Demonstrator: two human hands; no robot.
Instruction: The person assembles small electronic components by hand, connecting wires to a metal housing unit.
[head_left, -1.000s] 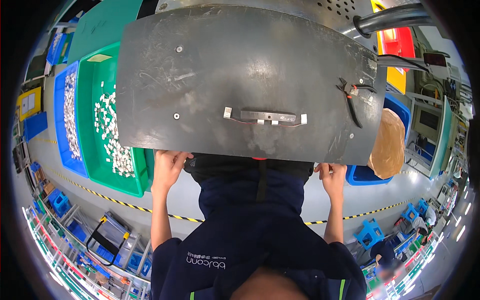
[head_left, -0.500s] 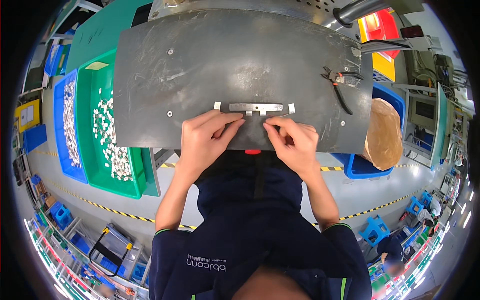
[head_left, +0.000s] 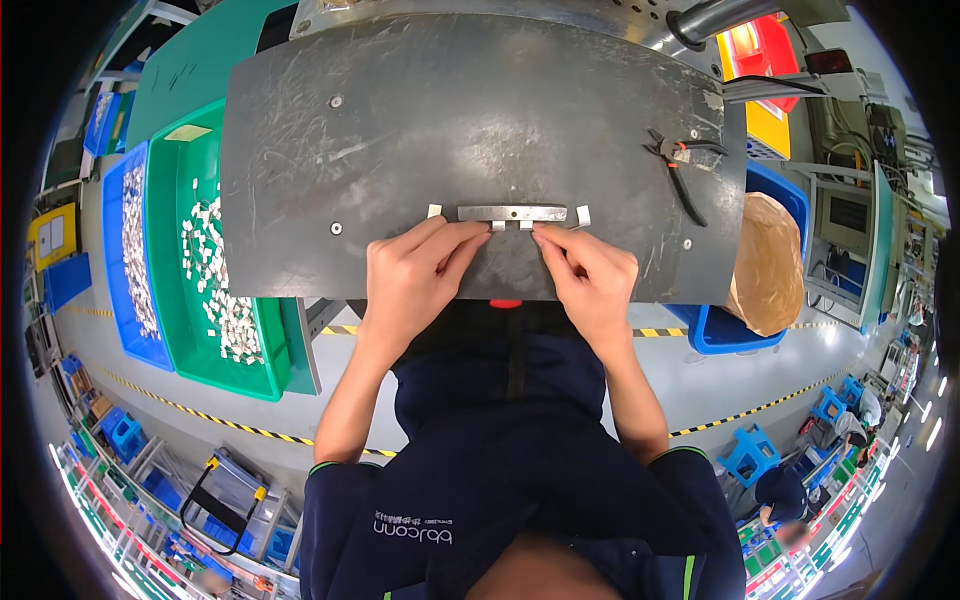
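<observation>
A narrow metal bar (head_left: 512,213) lies on the dark worktable, long side facing me. Two small white connectors stick out from its near edge: a left connector (head_left: 498,226) and a right connector (head_left: 526,226). My left hand (head_left: 415,275) is closed, thumb and forefinger pinching at the left connector. At the right connector, my right hand (head_left: 598,280) pinches with its fingertips. Another white piece (head_left: 435,211) shows just beyond my left fingers, and a similar white piece (head_left: 584,216) beyond my right. Any wires between these pieces are mostly hidden by my fingers.
Black-handled cutting pliers (head_left: 680,172) lie on the worktable (head_left: 420,110) at the right. To the left stand a green bin (head_left: 185,300) and a blue bin (head_left: 125,300), both with many small white parts. Brown paper (head_left: 768,265) lines a blue crate (head_left: 725,338) at the right.
My right hand has moved slightly up and its fingertips now meet the right connector. My left fingertips have shifted a little up, closer to the left connector.
</observation>
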